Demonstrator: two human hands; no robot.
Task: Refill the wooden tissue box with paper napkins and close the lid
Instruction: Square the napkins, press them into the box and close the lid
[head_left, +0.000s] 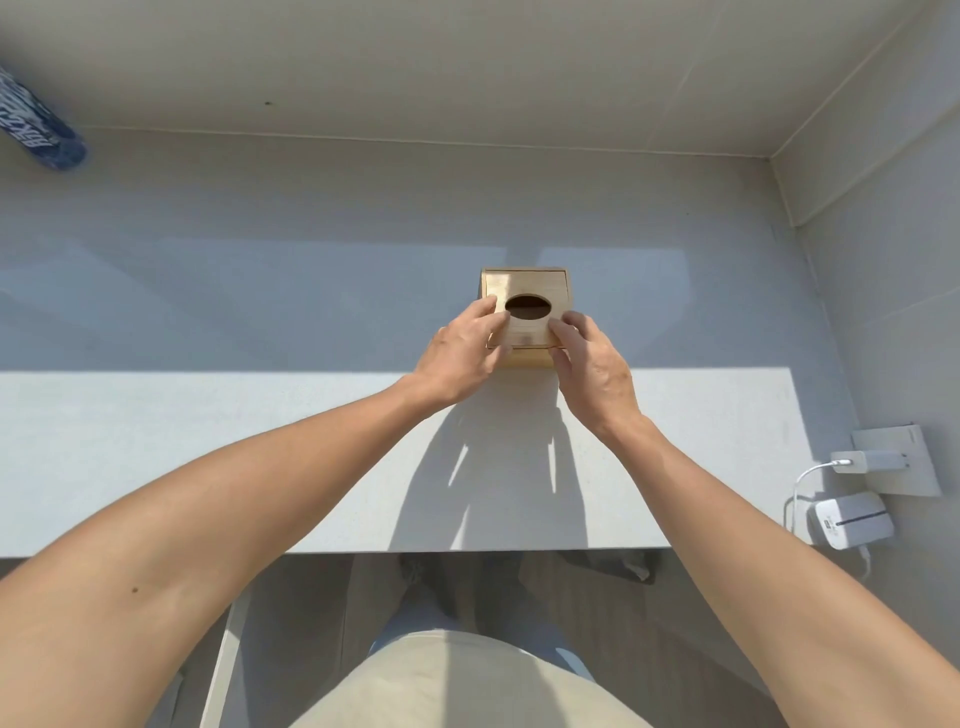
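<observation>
A square wooden tissue box (524, 283) stands on the pale counter (208, 457), a little right of centre. Its sliding lid (535, 332) has a dark oval hole and sits shifted toward me, overhanging the near edge of the box. My left hand (460, 356) grips the lid's left near side, fingers on top by the hole. My right hand (592, 364) grips the lid's right near side. No paper napkins are in view, and the inside of the box looks dark through the hole.
A blue printed cylinder (39, 124) lies at the far left against the wall. At the right, a wall socket holds a white charger (857, 461), and a white device (852, 519) rests on the counter's corner. Walls close the counter at the back and right.
</observation>
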